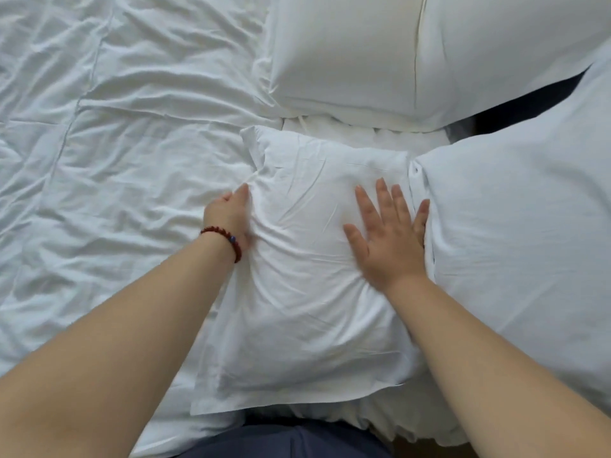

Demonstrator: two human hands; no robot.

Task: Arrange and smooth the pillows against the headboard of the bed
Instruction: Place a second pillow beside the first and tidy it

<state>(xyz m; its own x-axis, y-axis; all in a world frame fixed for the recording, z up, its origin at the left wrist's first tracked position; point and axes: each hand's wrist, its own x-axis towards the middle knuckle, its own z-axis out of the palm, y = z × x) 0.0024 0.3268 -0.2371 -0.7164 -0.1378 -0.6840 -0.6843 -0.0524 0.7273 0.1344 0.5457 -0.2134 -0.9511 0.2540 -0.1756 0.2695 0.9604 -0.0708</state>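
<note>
A crumpled white duvet (99, 133) covers the left half of the bed, creased all over.

There are two hands, both bare-armed and both on the same pillow. The left hand (231, 213) lies edge-on against the left side of the middle pillow (297, 292). One finger and the thumb show, pointing to the far side. The other fingers are hidden where the fabric bulges, so I cannot tell whether this hand grips the edge or only presses against it. One bracelet (224, 238) of dark red beads with a single blue bead circles that wrist.

The middle pillow is white, roughly square and wrinkled. It lies flat on the bed near the person, between the duvet and the pillow on the right.

The right hand (390, 236) rests palm down on this pillow's right part, all five fingers straight and spread, holding nothing. Its little finger touches the right pillow (512, 242), a large smooth one lying just beside the middle pillow.

On the far side lies another white pillow (347, 61). An upright line splits it, and I cannot tell whether that makes one pillow or two. So three pillows are certain.

At the near edge is a piece of dark blue clothing (291, 441).
</note>
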